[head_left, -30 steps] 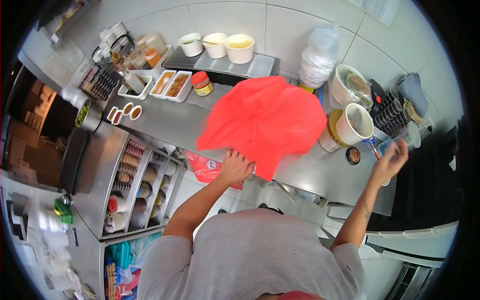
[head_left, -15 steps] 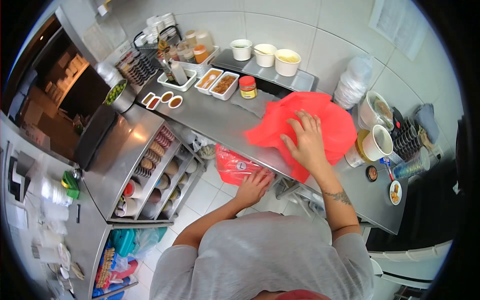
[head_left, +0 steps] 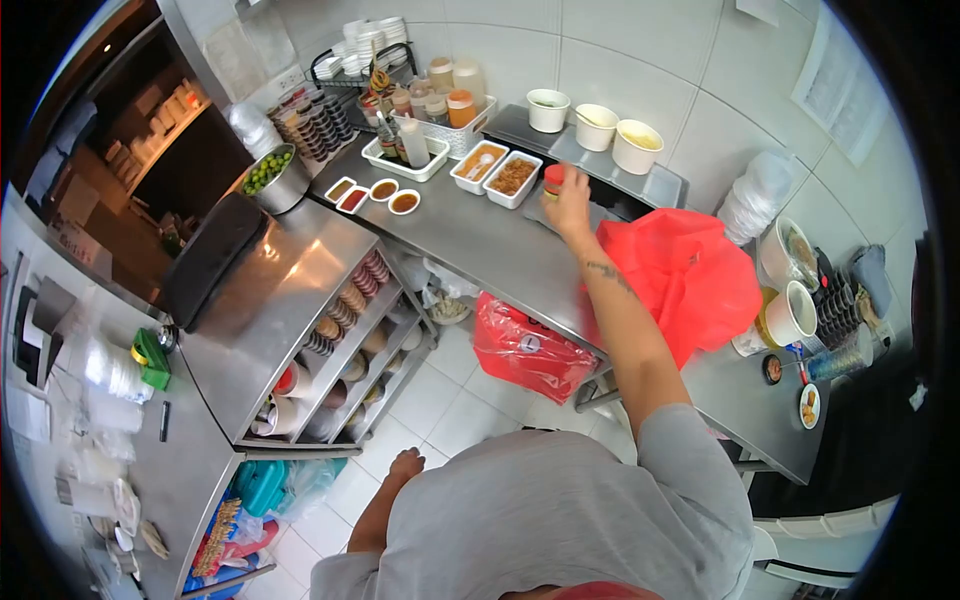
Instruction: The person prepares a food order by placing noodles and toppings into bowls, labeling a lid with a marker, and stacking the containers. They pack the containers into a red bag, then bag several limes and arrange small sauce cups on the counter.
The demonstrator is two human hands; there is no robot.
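My right hand (head_left: 570, 207) is closed around the upper part of a small jar (head_left: 554, 176) with a red lid, at the back of the steel counter (head_left: 470, 237). My palm and fingers cover much of the jar. Close by on the right lies a crumpled red plastic bag (head_left: 690, 280), which this hand does not touch. Low at my side, above the floor, hangs my left hand (head_left: 406, 464), its fingers curled in with nothing visible in them. Left of the jar stand two white trays of food, one with brown crumbly food (head_left: 513, 177) and one with a spoon (head_left: 478, 166).
Several sauce dishes (head_left: 404, 202) and a bottle tray (head_left: 405, 160) sit farther left. White tubs (head_left: 637, 150) line the wall. A packed red bag (head_left: 530, 350) hangs below the counter edge. A shelf unit (head_left: 340, 350) with stacked cups stands at left.
My right hand has left the red bag, moved left and taken hold of the jar. My left hand has dropped from the packed bag under the counter to my side.
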